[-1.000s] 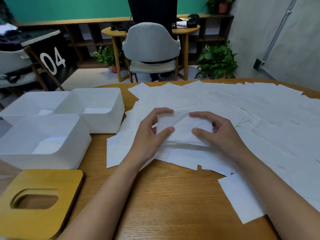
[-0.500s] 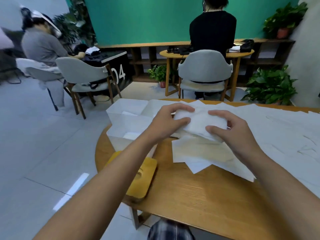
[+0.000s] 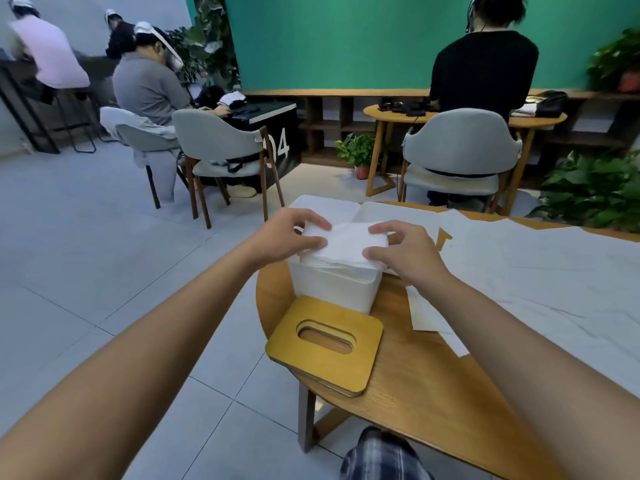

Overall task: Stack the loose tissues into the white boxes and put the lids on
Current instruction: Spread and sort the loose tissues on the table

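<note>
A stack of white tissues [image 3: 344,245] hovers at the top opening of the nearest white box [image 3: 334,289]. My left hand [image 3: 289,237] grips the stack's left end and my right hand [image 3: 403,249] grips its right end, thumbs in front and fingers over the top. Two more white boxes [image 3: 323,204] stand behind, mostly hidden by my hands. Wooden lids with an oval slot [image 3: 327,342] lie stacked in front of the nearest box. Loose tissues [image 3: 540,268] cover the table's right side.
The round wooden table [image 3: 433,386] ends close to the left of the boxes and lids, with grey floor beyond. Grey chairs [image 3: 457,157], plants and seated or standing people are behind the table.
Both hands carried the tissue stack left from the loose pile to over the nearest white box. The camera view swung left and up with it.
</note>
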